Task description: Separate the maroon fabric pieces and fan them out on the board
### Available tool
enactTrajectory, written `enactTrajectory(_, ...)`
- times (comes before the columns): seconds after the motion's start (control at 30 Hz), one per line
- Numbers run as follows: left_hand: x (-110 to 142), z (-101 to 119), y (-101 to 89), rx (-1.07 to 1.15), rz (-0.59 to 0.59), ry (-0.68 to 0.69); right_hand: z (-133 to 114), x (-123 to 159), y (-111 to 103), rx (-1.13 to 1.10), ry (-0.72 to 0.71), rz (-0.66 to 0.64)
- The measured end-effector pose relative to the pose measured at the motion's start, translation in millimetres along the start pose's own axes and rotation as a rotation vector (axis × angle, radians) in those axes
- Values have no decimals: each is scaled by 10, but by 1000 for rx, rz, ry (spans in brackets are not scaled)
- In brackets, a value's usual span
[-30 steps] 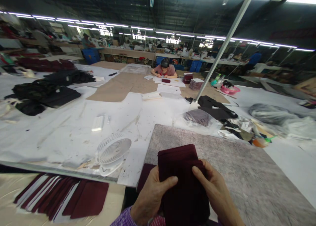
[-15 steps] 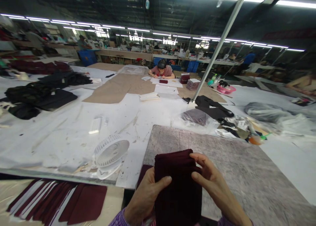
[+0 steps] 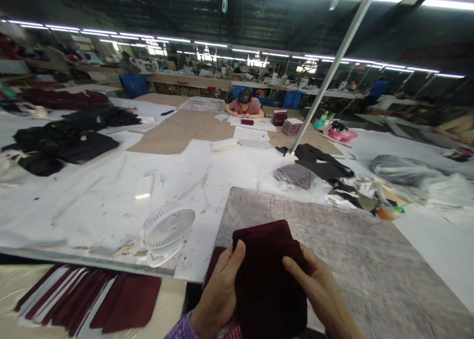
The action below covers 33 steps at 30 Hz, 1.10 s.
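A stack of dark maroon fabric pieces is held upright between both my hands, over the near edge of a grey mottled board. My left hand grips the stack's left side, thumb lying up along its face. My right hand clasps the right side, thumb pressed across the front. Both hands are closed on the stack. Its lower part is hidden by the bottom edge of the view.
A white fan lies on the big white table. More maroon pieces are fanned out at lower left. Black fabric is piled far left, bagged cloth and scraps on the right. A person works far across.
My left thumb has slid from across the stack's face to its upper left edge. My right hand's fingers have come back down from the top onto the right side.
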<state>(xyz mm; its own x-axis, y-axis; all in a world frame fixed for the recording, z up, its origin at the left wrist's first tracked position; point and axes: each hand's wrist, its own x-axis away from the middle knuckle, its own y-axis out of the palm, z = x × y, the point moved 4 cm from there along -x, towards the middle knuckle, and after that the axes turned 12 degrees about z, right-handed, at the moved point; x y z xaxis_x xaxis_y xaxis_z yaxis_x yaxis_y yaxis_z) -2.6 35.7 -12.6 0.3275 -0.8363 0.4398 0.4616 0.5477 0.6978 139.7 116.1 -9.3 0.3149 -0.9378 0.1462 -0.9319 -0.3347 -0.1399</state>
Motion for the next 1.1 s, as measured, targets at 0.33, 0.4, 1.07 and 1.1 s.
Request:
enactTrajectory(0.33, 2, -40, 62, 338, -130, -228, 20, -10, 13, 19, -31, -33)
enactTrajectory(0.4, -10, -43, 53, 350, -134, -222, 20, -11, 11, 12, -27, -32)
enactTrajectory(1.07, 31, -89, -37, -137, -128, 45, -21, -67, -68, 1, -102, 32)
enactTrajectory(1.1, 34, -79, -40, -158, -131, 50, -35, -78, -73, -50, -103, 17)
